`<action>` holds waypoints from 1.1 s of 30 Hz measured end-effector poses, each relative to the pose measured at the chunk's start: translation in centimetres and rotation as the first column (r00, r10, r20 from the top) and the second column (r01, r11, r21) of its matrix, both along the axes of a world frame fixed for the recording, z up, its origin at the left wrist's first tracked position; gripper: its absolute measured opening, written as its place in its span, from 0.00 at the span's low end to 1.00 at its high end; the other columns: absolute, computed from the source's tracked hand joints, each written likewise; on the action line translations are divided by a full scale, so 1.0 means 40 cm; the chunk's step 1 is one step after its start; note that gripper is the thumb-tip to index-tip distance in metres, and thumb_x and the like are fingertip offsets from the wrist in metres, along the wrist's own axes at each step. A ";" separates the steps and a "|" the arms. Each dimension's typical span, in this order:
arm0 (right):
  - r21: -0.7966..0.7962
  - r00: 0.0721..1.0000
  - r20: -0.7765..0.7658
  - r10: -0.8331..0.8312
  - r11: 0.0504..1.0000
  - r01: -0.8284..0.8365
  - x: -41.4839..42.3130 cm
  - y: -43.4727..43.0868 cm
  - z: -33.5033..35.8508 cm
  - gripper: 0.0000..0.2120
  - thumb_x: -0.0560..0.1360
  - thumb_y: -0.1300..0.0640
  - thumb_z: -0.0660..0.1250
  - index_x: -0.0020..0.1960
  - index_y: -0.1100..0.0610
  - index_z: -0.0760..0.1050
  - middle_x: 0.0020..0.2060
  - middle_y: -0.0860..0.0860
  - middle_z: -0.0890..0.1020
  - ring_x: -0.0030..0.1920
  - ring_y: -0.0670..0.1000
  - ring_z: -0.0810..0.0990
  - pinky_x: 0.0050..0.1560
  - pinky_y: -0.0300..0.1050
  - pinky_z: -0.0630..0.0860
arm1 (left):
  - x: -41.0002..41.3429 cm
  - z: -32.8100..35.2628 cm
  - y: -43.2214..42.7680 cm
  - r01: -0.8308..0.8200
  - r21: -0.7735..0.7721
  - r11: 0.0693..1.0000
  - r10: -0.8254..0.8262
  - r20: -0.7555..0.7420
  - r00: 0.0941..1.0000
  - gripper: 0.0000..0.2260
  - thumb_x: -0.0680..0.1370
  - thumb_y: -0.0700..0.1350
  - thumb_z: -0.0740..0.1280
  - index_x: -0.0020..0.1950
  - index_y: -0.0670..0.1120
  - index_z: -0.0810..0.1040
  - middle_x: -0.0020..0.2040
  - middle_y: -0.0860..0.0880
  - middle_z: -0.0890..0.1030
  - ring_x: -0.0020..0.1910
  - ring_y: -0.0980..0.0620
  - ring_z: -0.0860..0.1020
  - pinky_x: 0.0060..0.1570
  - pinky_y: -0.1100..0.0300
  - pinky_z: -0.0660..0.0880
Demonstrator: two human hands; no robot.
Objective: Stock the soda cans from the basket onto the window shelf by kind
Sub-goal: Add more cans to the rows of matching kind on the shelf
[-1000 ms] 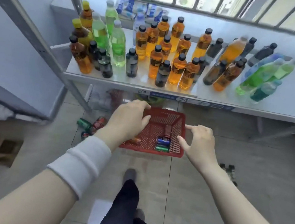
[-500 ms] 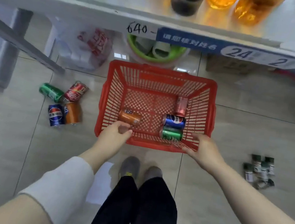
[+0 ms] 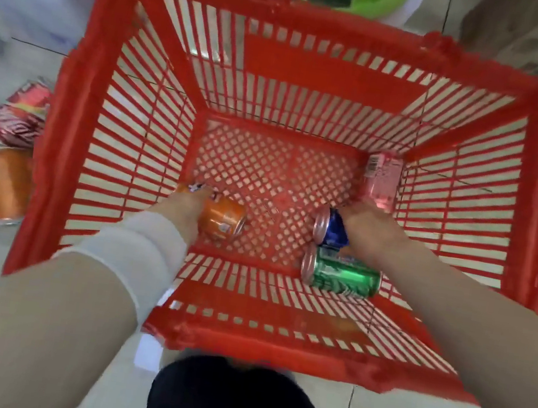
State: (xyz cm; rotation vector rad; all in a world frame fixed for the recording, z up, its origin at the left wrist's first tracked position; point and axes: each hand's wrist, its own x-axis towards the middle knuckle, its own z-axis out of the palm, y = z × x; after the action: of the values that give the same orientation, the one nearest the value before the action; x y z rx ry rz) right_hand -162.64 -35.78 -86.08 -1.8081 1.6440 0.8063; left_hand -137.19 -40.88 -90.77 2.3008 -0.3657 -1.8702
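Left hand point(image 3: 183, 214) grips orange can point(image 3: 225, 221); right hand point(image 3: 372, 234) grips blue can point(image 3: 334, 231).

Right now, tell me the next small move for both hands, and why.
Probably lift both cans straight up: the left hand holds the orange can and the right hand the blue can, both lying on the basket floor.

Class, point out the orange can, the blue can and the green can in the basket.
orange can point(image 3: 224, 220), head view, bare orange side.
blue can point(image 3: 334, 231), head view, blue side near its rim.
green can point(image 3: 343, 276), head view, mid side.
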 end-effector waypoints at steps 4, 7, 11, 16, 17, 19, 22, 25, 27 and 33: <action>0.032 0.990 0.002 0.143 0.989 -0.143 -0.010 -0.041 -0.034 0.41 0.65 0.47 0.75 0.71 0.58 0.60 0.68 0.55 0.67 0.68 0.55 0.63 0.65 0.47 0.65 | -0.032 -0.029 -0.003 -0.169 0.069 0.983 0.166 0.046 0.985 0.24 0.72 0.52 0.71 0.63 0.46 0.66 0.55 0.43 0.76 0.54 0.42 0.77 0.57 0.44 0.74; 0.067 0.984 0.076 0.162 0.984 -0.167 -0.020 -0.075 -0.050 0.46 0.60 0.42 0.77 0.72 0.55 0.61 0.68 0.54 0.68 0.65 0.55 0.66 0.64 0.48 0.69 | -0.053 -0.039 -0.012 -0.098 0.104 0.990 0.093 0.048 0.994 0.25 0.70 0.53 0.73 0.60 0.44 0.68 0.54 0.42 0.77 0.54 0.41 0.78 0.53 0.44 0.75; 0.056 0.976 0.182 0.123 0.989 -0.135 -0.028 -0.094 -0.052 0.40 0.60 0.41 0.76 0.67 0.52 0.68 0.65 0.52 0.72 0.62 0.54 0.69 0.61 0.45 0.68 | -0.049 -0.048 -0.028 -0.011 0.008 1.000 0.011 0.033 0.999 0.26 0.64 0.50 0.78 0.57 0.44 0.72 0.52 0.43 0.79 0.51 0.43 0.79 0.56 0.45 0.75; -0.061 0.944 0.326 -0.049 0.996 0.073 -0.030 -0.078 0.007 0.33 0.58 0.47 0.79 0.57 0.56 0.72 0.49 0.50 0.71 0.54 0.53 0.71 0.50 0.42 0.68 | -0.079 0.058 -0.012 0.069 -0.133 0.989 -0.079 -0.075 0.994 0.25 0.66 0.46 0.77 0.59 0.44 0.73 0.52 0.45 0.80 0.46 0.48 0.79 0.44 0.56 0.75; -0.092 0.924 0.369 -0.097 0.986 0.140 -0.027 -0.074 0.033 0.33 0.57 0.48 0.79 0.58 0.57 0.71 0.49 0.50 0.71 0.53 0.52 0.72 0.50 0.44 0.69 | -0.082 0.096 -0.006 0.079 -0.152 0.985 -0.095 -0.102 0.990 0.23 0.67 0.46 0.76 0.58 0.45 0.73 0.52 0.45 0.80 0.45 0.50 0.79 0.43 0.57 0.74; -0.148 0.887 0.432 -0.163 0.957 0.249 -0.015 -0.061 0.102 0.35 0.57 0.48 0.80 0.59 0.58 0.70 0.52 0.52 0.71 0.53 0.52 0.72 0.51 0.47 0.72 | -0.082 0.183 0.010 0.117 -0.192 0.974 -0.148 -0.155 0.977 0.20 0.68 0.47 0.75 0.56 0.47 0.73 0.52 0.46 0.80 0.45 0.51 0.79 0.42 0.58 0.75; -0.247 0.833 0.523 -0.178 0.904 0.348 0.008 -0.020 0.244 0.36 0.58 0.48 0.79 0.61 0.56 0.69 0.56 0.52 0.73 0.56 0.52 0.73 0.52 0.50 0.74 | -0.070 0.341 0.044 0.021 -0.148 0.989 -0.071 -0.341 0.937 0.21 0.71 0.47 0.71 0.62 0.46 0.73 0.52 0.46 0.81 0.48 0.49 0.81 0.46 0.54 0.78; -0.275 0.724 0.660 -0.200 0.833 0.481 0.035 0.052 0.426 0.37 0.58 0.51 0.79 0.63 0.51 0.68 0.58 0.46 0.74 0.57 0.46 0.74 0.52 0.40 0.72 | -0.049 0.522 0.080 -0.110 -0.059 0.992 0.065 -0.511 0.857 0.20 0.68 0.51 0.70 0.58 0.48 0.75 0.47 0.47 0.84 0.45 0.49 0.82 0.48 0.52 0.78; -0.243 0.636 0.741 -0.216 0.796 0.554 0.061 0.103 0.555 0.41 0.58 0.56 0.81 0.66 0.50 0.66 0.62 0.44 0.72 0.61 0.39 0.70 0.58 0.28 0.66 | -0.033 0.646 0.107 -0.162 -0.024 0.986 0.121 -0.563 0.818 0.22 0.66 0.52 0.71 0.57 0.47 0.76 0.46 0.46 0.84 0.43 0.49 0.82 0.45 0.53 0.78; -0.346 0.559 0.829 0.011 0.796 0.497 0.122 0.203 0.919 0.35 0.63 0.59 0.76 0.65 0.55 0.63 0.68 0.60 0.65 0.69 0.50 0.66 0.67 0.34 0.63 | 0.002 1.027 0.188 -0.221 0.062 0.973 0.198 -0.708 0.678 0.33 0.52 0.51 0.80 0.55 0.45 0.78 0.49 0.44 0.84 0.44 0.48 0.84 0.38 0.55 0.80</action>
State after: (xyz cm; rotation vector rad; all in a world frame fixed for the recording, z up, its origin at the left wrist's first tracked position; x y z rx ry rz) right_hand -157.78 -27.67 -49.34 -1.7753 1.4718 -0.6838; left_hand -137.09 -33.36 -49.68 1.3304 -0.0093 -2.3942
